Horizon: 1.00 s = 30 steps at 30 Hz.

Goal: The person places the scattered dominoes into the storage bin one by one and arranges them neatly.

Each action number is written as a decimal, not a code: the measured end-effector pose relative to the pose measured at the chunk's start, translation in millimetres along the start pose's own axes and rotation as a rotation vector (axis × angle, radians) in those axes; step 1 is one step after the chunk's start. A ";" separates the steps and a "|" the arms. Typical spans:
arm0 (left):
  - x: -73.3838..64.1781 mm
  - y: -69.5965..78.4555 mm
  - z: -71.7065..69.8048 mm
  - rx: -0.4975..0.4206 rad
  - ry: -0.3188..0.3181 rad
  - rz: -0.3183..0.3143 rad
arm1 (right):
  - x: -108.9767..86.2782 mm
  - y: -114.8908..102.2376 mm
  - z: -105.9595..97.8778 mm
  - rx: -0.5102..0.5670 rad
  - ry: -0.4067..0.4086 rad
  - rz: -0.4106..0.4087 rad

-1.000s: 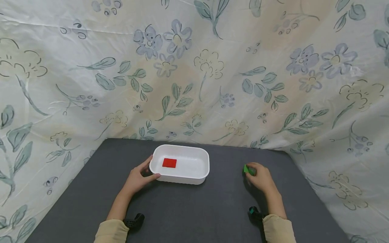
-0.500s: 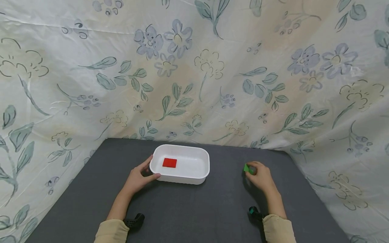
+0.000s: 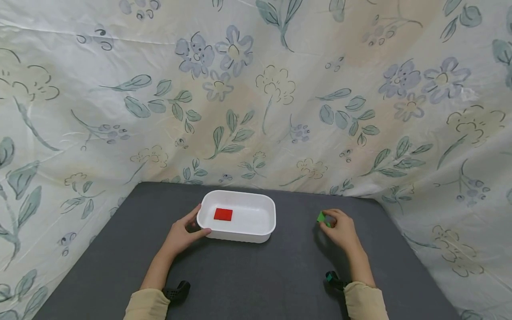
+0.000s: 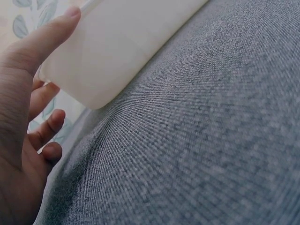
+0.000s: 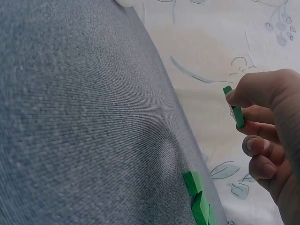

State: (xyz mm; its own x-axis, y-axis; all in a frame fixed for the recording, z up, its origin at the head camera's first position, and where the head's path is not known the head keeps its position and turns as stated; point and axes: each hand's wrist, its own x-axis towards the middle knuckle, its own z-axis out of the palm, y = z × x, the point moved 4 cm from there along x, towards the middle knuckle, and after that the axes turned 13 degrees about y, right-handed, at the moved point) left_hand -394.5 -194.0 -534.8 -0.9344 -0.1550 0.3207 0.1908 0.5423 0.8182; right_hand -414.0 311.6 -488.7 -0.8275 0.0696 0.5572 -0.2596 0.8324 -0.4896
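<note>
A white plastic tub (image 3: 256,215) stands at the back middle of the dark table, with a flat red rectangular block (image 3: 223,214) lying inside it. My left hand (image 3: 182,233) grips the tub's left end, thumb at the near rim and fingers behind the corner. In the left wrist view the ring and little fingers curl free of its wall. To the right, my right hand (image 3: 342,229) pinches a thin green block (image 5: 238,117) between thumb and fingertips, raised above the table. Under that hand, several more green blocks (image 5: 200,206) lie close together on the cloth.
Dark grey cloth covers the table (image 3: 248,275), whose far edge meets a hanging floral curtain (image 3: 256,111). A stretch of tabletop lies between the tub and my right hand. Each wrist carries a black strap-on camera (image 3: 178,292).
My right hand has risen slightly and shifted a little to the left, carrying the green block up from the others. The left hand, tub and red block stay where they were.
</note>
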 end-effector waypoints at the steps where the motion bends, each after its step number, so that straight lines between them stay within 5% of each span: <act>1: 0.3 0.2 -0.3 -0.002 -0.001 -0.002 | 0.5 -0.7 -0.1 0.001 0.000 0.000; 30: -0.4 -0.6 -0.4 -0.008 0.003 -0.028 | 12.4 -34.0 12.8 0.051 -0.028 -0.068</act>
State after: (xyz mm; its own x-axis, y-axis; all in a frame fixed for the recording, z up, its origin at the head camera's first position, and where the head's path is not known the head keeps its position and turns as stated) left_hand -394.1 -194.5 -535.3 -0.9385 -0.1720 0.2993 0.1674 0.5314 0.8304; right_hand -421.8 277.1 -473.8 -0.8206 -0.0026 0.5714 -0.3401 0.8057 -0.4849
